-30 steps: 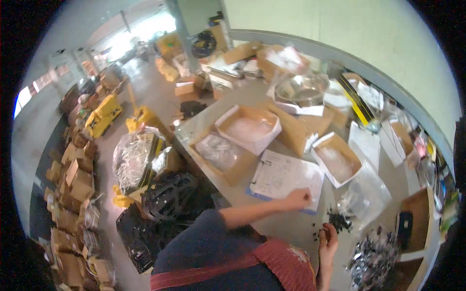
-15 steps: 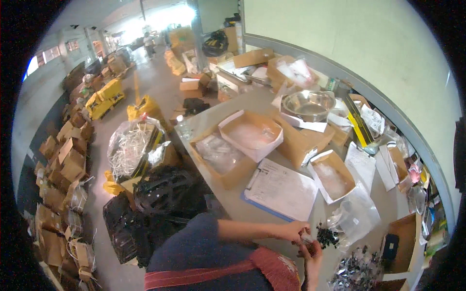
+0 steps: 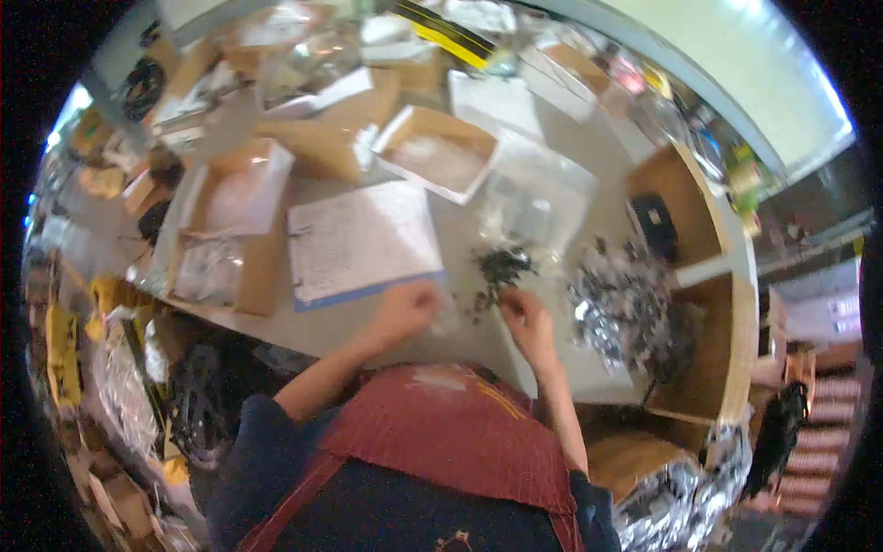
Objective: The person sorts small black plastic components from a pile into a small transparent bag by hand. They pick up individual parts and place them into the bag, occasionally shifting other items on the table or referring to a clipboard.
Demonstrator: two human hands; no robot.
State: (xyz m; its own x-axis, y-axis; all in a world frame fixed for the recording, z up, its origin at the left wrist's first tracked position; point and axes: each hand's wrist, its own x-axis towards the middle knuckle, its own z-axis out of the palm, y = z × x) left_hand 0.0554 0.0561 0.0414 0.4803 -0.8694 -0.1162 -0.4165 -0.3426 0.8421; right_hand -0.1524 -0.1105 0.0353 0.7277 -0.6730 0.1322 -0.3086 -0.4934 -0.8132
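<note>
My left hand [image 3: 409,308] is closed in front of the clipboard, and a small clear plastic bag [image 3: 451,315], smeared by motion, hangs from its fingers. To the right, my right hand [image 3: 531,331] has its fingers pinched together at the near edge of a loose pile of small black parts [image 3: 502,265]; what lies between the fingertips is hidden. Right of that hand is a larger heap of shiny silver and dark pieces [image 3: 621,299]. A big clear plastic bag [image 3: 543,189] lies flat just beyond the black parts.
A blue clipboard with a written sheet [image 3: 366,237] lies left of the pile. Open cardboard boxes [image 3: 438,152] stand behind it and at the left. More boxes [image 3: 708,345] line the right edge, one with a dark object [image 3: 655,225]. Crumpled silver wrap [image 3: 685,501] sits at lower right.
The view has swung right and down over the table. My hands, together before, are now apart: the left beside the clipboard, the right at the black parts.
</note>
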